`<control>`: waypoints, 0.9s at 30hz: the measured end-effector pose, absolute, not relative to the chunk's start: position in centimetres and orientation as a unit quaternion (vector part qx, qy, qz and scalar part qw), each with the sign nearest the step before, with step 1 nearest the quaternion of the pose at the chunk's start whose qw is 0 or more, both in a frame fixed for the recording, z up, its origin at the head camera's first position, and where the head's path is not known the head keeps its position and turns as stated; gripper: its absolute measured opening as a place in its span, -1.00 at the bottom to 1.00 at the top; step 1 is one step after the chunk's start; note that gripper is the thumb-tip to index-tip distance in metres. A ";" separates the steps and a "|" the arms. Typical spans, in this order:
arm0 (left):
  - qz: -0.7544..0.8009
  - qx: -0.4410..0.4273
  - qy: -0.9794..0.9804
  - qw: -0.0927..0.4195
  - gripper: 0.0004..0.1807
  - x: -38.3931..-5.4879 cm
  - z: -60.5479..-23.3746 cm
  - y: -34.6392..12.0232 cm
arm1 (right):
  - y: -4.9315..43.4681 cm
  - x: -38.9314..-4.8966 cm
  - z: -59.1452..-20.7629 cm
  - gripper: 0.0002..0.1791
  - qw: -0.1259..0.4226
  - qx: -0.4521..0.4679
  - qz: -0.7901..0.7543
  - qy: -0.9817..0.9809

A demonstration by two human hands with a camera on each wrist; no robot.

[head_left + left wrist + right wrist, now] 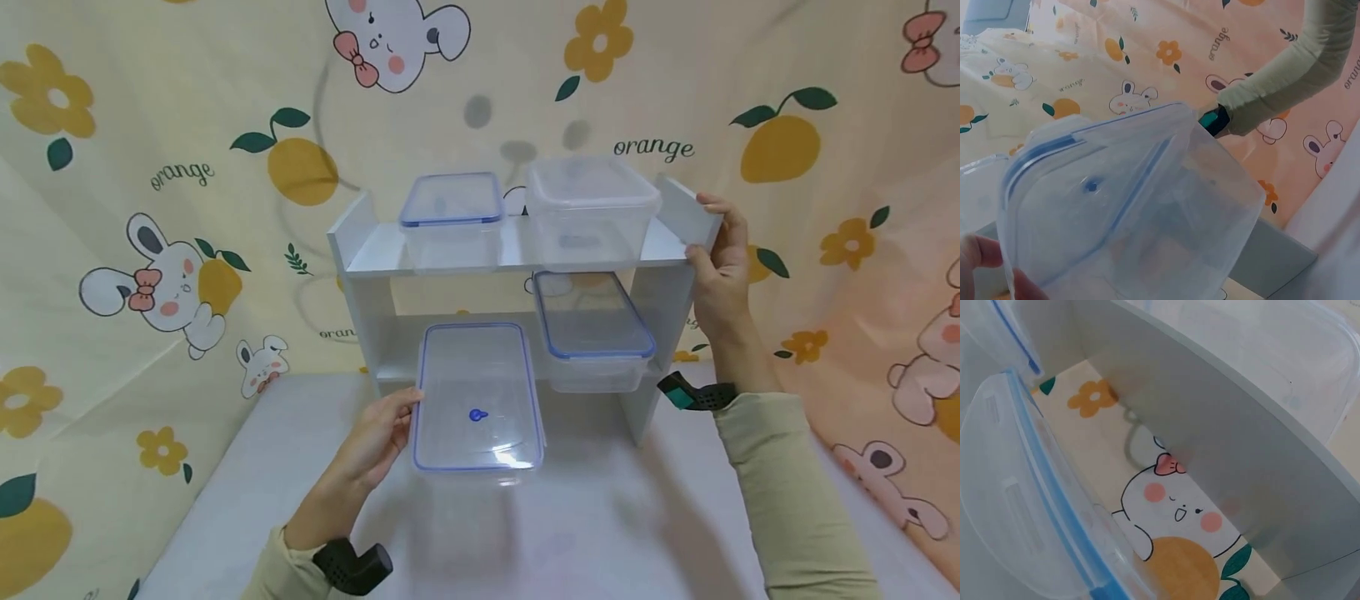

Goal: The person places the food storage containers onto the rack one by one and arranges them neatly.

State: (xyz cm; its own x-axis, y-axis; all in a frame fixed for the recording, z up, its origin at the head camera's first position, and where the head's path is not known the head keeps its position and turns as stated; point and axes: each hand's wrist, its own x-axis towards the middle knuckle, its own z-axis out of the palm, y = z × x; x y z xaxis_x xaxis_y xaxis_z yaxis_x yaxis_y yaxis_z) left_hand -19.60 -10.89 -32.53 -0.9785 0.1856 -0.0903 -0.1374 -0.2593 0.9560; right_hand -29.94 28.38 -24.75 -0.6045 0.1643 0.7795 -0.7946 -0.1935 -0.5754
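Observation:
My left hand [375, 437] pinches the left edge of a clear plastic food container [480, 375]. Its lid has a blue seal and a small blue knob. The container is held in front of the lower tier of a small white two-tier shelf [362, 312], lid tilted toward me. In the left wrist view, fingers [985, 251] and thumb meet at the container's edge [1166, 206]. At the shelf's upper right, my right hand [723, 267] grips the side panel, fingers behind and thumb in front. The right wrist view shows a shelf board [1241, 406] but no hand.
On the top tier stand a blue-sealed clear container [452, 246] at left and a larger clear container [592, 237] at right. Another blue-sealed container [592, 317] sits on the lower tier's right, jutting forward. A white table [585, 508] meets a patterned cloth backdrop [225, 108].

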 end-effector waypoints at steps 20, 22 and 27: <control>0.816 -0.030 0.569 0.092 -0.88 -22.2 -33.2 -10.9 | 28.5 -30.1 -24.8 -0.45 0.327 0.306 0.722 -0.528; 0.810 -0.030 0.579 0.092 -0.87 -22.3 -33.2 -10.8 | 28.5 -30.1 -24.8 -0.45 0.328 0.298 0.720 -0.534; 0.791 -0.021 0.604 0.096 -0.76 -22.3 -33.1 -10.7 | 28.4 -29.9 -24.9 -0.46 0.331 0.286 0.717 -0.543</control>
State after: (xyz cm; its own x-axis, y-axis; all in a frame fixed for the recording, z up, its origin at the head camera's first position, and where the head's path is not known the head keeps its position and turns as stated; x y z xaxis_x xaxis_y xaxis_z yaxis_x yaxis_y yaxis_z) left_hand -22.30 -10.72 -33.15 -0.9808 0.1259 -0.1487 -0.1767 -0.2531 0.9512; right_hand -29.93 28.37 -24.86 -0.6180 0.1636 0.7690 -0.7846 -0.1911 -0.5899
